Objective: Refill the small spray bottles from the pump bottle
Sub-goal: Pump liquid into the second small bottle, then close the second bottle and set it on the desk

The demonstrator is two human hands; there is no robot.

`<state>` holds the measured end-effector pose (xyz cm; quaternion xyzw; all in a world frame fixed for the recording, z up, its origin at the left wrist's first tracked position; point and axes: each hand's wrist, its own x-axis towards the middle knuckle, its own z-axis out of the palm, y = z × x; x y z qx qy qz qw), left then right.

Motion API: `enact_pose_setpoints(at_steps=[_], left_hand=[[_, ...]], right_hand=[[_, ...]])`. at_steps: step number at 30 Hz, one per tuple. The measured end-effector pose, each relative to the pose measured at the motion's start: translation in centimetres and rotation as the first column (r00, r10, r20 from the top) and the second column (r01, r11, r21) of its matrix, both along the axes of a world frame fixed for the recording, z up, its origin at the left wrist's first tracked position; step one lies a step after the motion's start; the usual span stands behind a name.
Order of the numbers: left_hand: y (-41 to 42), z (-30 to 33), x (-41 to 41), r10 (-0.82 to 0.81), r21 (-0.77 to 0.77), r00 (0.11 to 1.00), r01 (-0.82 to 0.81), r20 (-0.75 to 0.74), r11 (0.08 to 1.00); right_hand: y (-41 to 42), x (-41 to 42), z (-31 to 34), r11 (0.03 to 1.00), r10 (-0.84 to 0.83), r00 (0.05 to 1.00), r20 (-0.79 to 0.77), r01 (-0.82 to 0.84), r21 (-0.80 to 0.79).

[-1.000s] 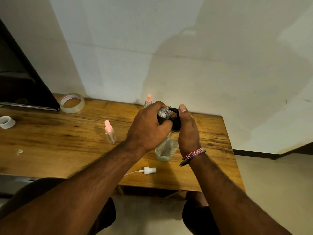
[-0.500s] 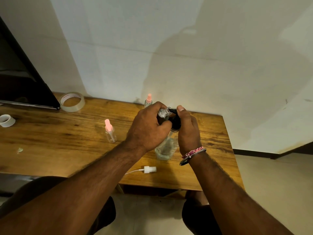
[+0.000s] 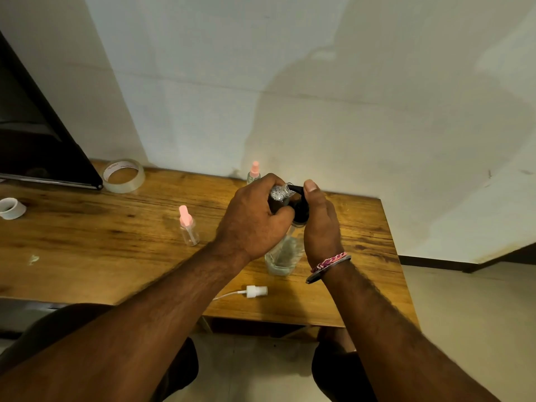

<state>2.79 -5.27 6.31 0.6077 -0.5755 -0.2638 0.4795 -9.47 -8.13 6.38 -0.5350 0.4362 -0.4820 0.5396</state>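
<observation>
A clear pump bottle [image 3: 282,255] with a black pump head [image 3: 300,210] stands on the wooden table [image 3: 87,242]. My right hand [image 3: 320,224] grips the pump head, thumb on top. My left hand [image 3: 252,219] holds a small open spray bottle [image 3: 280,192] tilted, its mouth against the black nozzle. A white spray cap with its tube [image 3: 255,291] lies on the table in front of the pump bottle. Two other small clear bottles with pink caps stand upright, one to the left [image 3: 188,226] and one behind my left hand [image 3: 254,172].
A clear tape roll [image 3: 124,176] lies at the back left next to a black monitor [image 3: 37,146]. A white tape roll [image 3: 11,208] sits at the far left. The table's right edge [image 3: 397,256] drops to the floor.
Almost nothing differs. Both hands stay at the pump head with the small bottle; my right thumb has shifted slightly on top of the pump.
</observation>
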Motion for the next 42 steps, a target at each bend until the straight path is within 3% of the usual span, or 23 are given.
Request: enact_pose_setpoints(at_steps=[15,28,37,42], left_hand=[[0.1,-0.2,-0.1,0.023,-0.005,0.999,-0.023,0.026,1.000],[0.0,-0.9,0.3,0.022,-0.004,0.993,-0.023,-0.118,1.000],[1.1,-1.0,0.7,0.036,-0.047,0.987,-0.043,-0.154,0.998],[2.3,-1.5,1.0,0.077,-0.021,0.980,-0.082,-0.183,0.996]], right_hand=[[-0.1,0.0,-0.4,0.998,-0.051,0.999,-0.012,0.051,-0.034],[0.0,-0.6,0.4,0.998,0.044,0.999,-0.018,-0.044,-0.041],[-0.3,-1.3,-0.5,0.990,0.048,0.994,-0.097,-0.060,-0.127],[0.2,-2.4,-0.4,0.989,-0.041,0.997,-0.065,0.031,-0.141]])
